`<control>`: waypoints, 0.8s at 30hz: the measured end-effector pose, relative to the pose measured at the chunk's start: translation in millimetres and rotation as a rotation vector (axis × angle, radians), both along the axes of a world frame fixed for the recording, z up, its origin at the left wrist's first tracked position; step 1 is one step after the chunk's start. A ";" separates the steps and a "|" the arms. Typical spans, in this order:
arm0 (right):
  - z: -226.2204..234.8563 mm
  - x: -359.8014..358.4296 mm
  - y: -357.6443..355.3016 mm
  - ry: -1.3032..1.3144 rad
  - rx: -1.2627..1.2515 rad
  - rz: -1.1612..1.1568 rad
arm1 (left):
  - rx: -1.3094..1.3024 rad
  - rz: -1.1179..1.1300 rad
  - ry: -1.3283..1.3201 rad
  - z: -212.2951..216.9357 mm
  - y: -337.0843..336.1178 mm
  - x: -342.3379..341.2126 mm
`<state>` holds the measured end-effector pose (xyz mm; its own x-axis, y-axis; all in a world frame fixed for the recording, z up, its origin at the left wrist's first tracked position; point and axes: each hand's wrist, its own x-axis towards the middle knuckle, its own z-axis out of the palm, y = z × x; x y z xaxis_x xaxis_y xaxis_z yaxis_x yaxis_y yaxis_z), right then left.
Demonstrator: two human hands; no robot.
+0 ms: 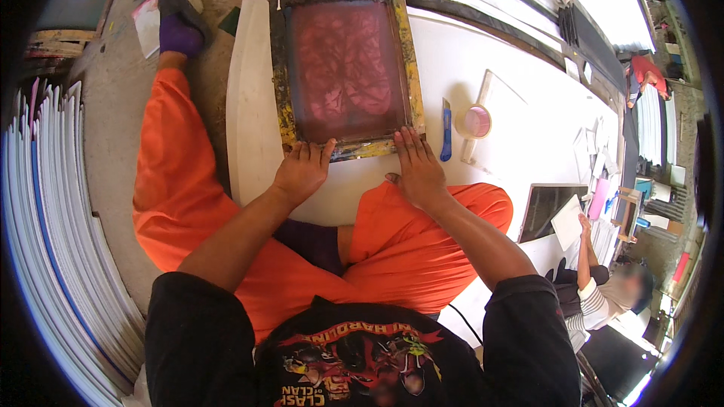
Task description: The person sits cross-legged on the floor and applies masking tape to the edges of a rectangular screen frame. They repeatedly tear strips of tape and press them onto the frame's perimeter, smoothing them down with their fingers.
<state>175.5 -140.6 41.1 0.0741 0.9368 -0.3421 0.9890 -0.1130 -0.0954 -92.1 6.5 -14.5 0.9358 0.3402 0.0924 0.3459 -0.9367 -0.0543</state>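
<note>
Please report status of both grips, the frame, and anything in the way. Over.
Left grip, right grip: fingers on near edge of frame. Frame on white board. Blue knife to its right, not touching.

Upper garment: black T-shirt [460,365]; short, plain black sleeves [197,332];
Front print: multicoloured figures [362,365] in red, yellow and green; curved red banner [360,331], lettered; further block lettering [303,393], pale;
Lower garment: bright orange trousers [185,181], plain, loose-cut, creased;
Foot covering: dark purple socks [179,36], ankle height;
Forearms [240,237]: bare;
Left hand [303,172]: bare;
Right hand [421,175]: bare
</note>
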 end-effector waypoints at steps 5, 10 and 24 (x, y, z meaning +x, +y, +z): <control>16.7 8.8 -9.9 0.009 0.044 -0.140 | -0.037 0.065 0.046 3.2 -3.3 3.9; 18.9 33.6 17.7 0.329 0.272 -0.713 | -0.094 0.085 0.034 8.6 -3.0 4.8; 12.2 43.3 81.6 0.059 -0.086 -0.635 | -0.128 0.012 0.052 8.7 8.6 14.3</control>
<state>218.8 -59.0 53.3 0.5837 0.6858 -0.4347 0.7205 -0.6844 -0.1123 -77.8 15.1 -5.8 0.9341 0.3569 -0.0012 0.3565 -0.9331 0.0476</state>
